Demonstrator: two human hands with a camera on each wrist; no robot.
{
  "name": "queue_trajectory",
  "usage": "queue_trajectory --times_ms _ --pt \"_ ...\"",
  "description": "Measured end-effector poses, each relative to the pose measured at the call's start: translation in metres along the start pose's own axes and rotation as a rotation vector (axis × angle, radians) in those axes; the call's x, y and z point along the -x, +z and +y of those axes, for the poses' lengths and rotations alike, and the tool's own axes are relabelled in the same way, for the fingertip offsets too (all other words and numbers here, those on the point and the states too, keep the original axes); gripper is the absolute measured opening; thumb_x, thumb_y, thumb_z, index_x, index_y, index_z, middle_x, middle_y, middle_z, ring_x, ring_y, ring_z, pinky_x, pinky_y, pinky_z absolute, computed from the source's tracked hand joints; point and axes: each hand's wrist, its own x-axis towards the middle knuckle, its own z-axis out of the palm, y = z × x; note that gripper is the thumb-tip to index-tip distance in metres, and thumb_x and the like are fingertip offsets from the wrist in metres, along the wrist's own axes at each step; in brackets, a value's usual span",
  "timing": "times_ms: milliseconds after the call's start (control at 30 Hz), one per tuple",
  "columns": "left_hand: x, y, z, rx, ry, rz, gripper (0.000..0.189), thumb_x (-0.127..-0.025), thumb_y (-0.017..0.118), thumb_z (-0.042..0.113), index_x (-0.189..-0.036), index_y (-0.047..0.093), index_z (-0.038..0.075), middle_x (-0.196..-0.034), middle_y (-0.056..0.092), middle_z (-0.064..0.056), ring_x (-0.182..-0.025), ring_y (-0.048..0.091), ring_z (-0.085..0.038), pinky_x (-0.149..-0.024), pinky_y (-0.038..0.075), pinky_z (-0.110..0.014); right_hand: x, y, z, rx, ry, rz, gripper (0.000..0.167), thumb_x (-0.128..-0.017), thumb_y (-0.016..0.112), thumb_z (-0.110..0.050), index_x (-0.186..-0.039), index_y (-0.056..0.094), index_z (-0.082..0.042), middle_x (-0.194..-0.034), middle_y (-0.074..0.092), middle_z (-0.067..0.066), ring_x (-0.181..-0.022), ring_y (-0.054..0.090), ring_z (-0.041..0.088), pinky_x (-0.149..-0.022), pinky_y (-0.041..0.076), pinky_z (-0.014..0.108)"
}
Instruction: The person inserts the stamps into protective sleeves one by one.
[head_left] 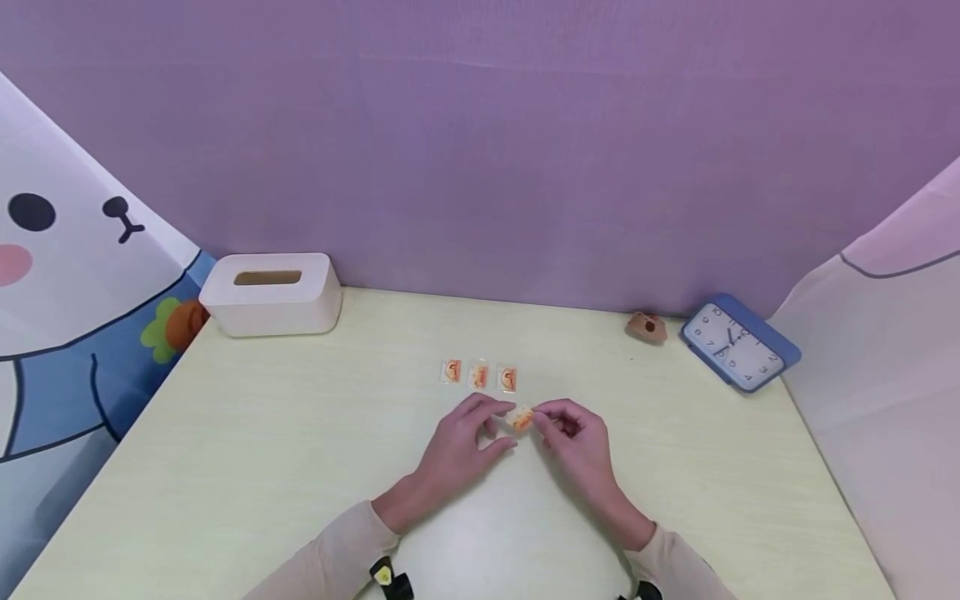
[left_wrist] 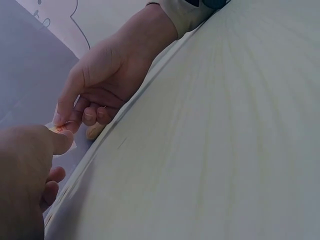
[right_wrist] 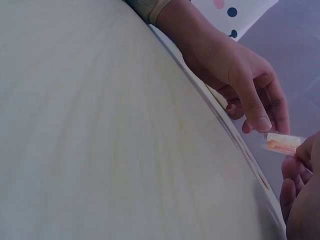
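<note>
My right hand point(head_left: 581, 446) pinches a small clear packet with an orange print point(head_left: 522, 419) between thumb and forefinger, holding it just above the table. On the packet's other side is my left hand point(head_left: 459, 442), thumb and forefinger spread apart. In the right wrist view, the left fingertips point(right_wrist: 263, 124) come close to the free end of the packet point(right_wrist: 281, 144); whether they touch it I cannot tell. Beyond the hands, a row of three similar packets lies flat: a left one point(head_left: 451, 371), a middle one point(head_left: 478, 376) and a right one point(head_left: 507, 379).
A white tissue box point(head_left: 270, 312) stands at the table's back left. Toward the back right are a small brown object point(head_left: 647, 327) and a blue-framed clock point(head_left: 741, 343). Purple cloth point(head_left: 510, 167) hangs behind the pale table point(head_left: 247, 433), with printed cloth at both sides.
</note>
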Motion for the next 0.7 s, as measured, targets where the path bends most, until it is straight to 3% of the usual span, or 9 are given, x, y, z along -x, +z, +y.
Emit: queue_trajectory --times_ms 233,567,700 --pt "0.007 0.0 0.001 0.135 -0.122 -0.02 0.04 -0.096 0.087 0.009 -0.134 0.075 0.008 -0.111 0.074 -0.002 -0.087 0.069 -0.009 -0.071 0.056 -0.024 -0.01 -0.006 0.001 0.043 -0.03 0.027 0.011 -0.101 0.078 0.004 -0.107 0.085 -0.003 -0.086 0.073 0.018 -0.064 0.059 0.011 -0.06 0.048 0.019" --pt "0.031 -0.007 -0.001 0.163 -0.153 -0.042 0.043 -0.097 0.083 0.008 -0.139 0.072 0.01 -0.111 0.073 0.001 -0.089 0.067 -0.006 -0.076 0.057 -0.024 -0.033 -0.016 0.009 0.124 -0.079 0.036 0.011 -0.1 0.079 0.003 -0.104 0.087 -0.003 -0.089 0.077 0.014 -0.072 0.057 0.011 -0.064 0.045 0.018" --pt "0.034 -0.007 -0.001 0.177 -0.151 -0.05 0.043 -0.098 0.082 0.008 -0.139 0.072 0.01 -0.111 0.073 0.001 -0.091 0.068 -0.007 -0.078 0.058 -0.025 -0.045 -0.018 0.016 0.175 -0.096 0.036 0.011 -0.098 0.08 0.004 -0.102 0.087 -0.004 -0.089 0.078 0.012 -0.073 0.059 0.011 -0.066 0.047 0.018"
